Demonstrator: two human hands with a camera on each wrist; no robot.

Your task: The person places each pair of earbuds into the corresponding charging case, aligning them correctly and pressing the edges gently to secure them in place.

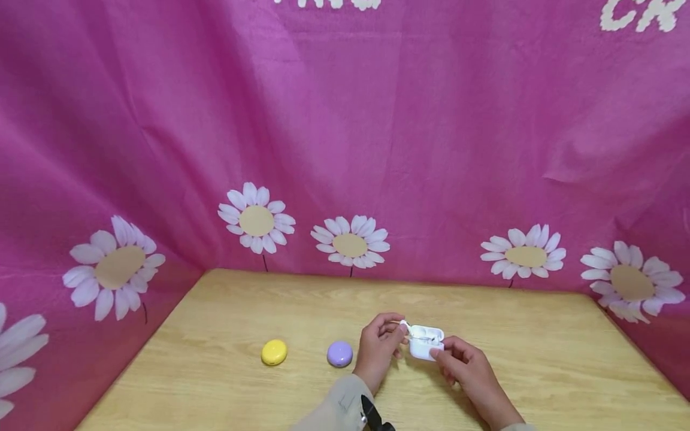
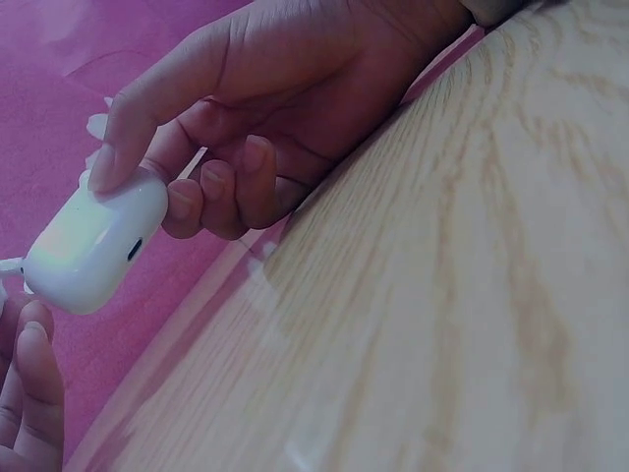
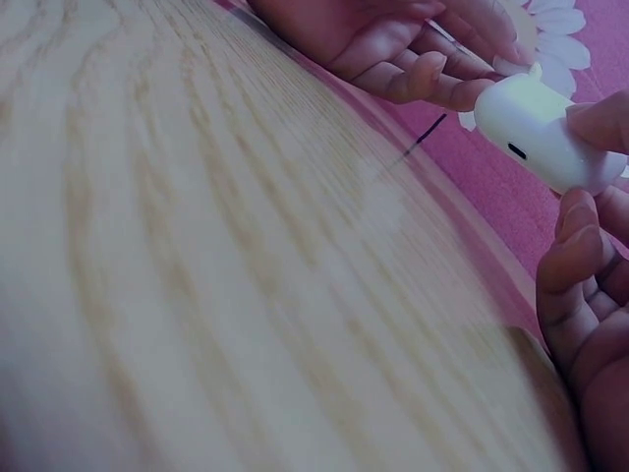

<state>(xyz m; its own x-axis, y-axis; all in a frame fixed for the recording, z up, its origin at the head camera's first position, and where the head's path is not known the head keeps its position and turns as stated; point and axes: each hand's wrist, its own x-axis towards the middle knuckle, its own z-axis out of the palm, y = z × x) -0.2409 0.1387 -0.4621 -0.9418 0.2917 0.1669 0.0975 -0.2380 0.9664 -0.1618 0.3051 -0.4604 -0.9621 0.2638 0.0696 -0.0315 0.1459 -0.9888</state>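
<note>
In the head view a white earbud case (image 1: pixel 424 351) is held above the table with its lid raised. My right hand (image 1: pixel 471 370) grips the case at its right side, thumb on the front. Just left of the case, my left hand (image 1: pixel 375 347) pinches a white earbud (image 1: pixel 404 325) between thumb and finger, next to the case's upper left corner. The left wrist view shows the case's smooth outside (image 2: pixel 96 241) with a small dark port in its lower face. How much of the case's inside is filled is too small to tell.
On the wooden table (image 1: pixel 226 317), left of my hands, lie a round purple case (image 1: pixel 340 354) and a round yellow case (image 1: pixel 274 352). A pink cloth (image 1: pixel 431 149) printed with white daisies stands along the table's back and sides. A black strap (image 1: pixel 372 413) is on the left wrist.
</note>
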